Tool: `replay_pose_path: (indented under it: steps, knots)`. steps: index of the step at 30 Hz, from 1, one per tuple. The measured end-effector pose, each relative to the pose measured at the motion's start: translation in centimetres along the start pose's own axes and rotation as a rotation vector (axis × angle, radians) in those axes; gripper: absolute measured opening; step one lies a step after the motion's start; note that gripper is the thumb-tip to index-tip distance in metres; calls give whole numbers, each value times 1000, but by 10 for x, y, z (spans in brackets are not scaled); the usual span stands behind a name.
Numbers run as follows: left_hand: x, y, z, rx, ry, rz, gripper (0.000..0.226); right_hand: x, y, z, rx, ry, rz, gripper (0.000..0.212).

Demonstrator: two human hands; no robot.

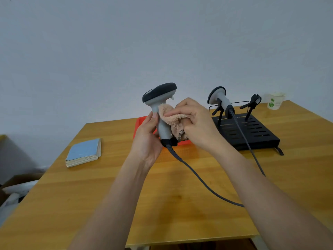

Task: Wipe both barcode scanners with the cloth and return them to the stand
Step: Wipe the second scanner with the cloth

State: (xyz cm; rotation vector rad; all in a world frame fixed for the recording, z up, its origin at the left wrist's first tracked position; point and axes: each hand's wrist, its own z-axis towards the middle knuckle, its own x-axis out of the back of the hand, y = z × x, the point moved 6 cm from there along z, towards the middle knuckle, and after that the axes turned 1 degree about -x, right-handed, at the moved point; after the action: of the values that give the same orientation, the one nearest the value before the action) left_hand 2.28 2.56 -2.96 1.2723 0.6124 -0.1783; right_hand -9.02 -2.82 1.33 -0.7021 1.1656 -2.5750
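Note:
My left hand [146, 137] grips the grey handle of a barcode scanner [158, 95], held upright above the table with its dark head on top. My right hand [195, 121] holds a fluffy pink cloth [173, 117] and presses it against the right side of that handle. The scanner's dark cable [198, 177] trails across the table. A second scanner [220, 100] rests in the left cradle of the black stand [252, 130]. The stand's right cradle [251, 103] holds nothing.
A red tray [142, 121] lies behind my hands, mostly hidden. A stack of blue-covered booklets [83, 152] sits at the left of the wooden table [162, 213]. A paper cup [275, 101] stands at the far right corner. Cardboard boxes sit off the table's left edge.

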Motion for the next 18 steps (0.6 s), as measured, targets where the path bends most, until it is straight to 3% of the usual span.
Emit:
replay_pose_path:
  steps: [6, 10, 15, 18]
  knots:
    - [-4, 2, 1, -11, -52, -79, 14, -17, -5, -8, 95, -128, -148, 39]
    - [1, 0, 0, 7, -7, -6, 33, -14, 2, -4, 123, -110, -217, 43]
    - [13, 1, 2, 9, 76, 62, 28, 5, 1, -1, 99, 50, -236, 36]
    - [12, 0, 2, 16, 42, 41, 23, -10, 0, -6, 111, -54, -201, 43]
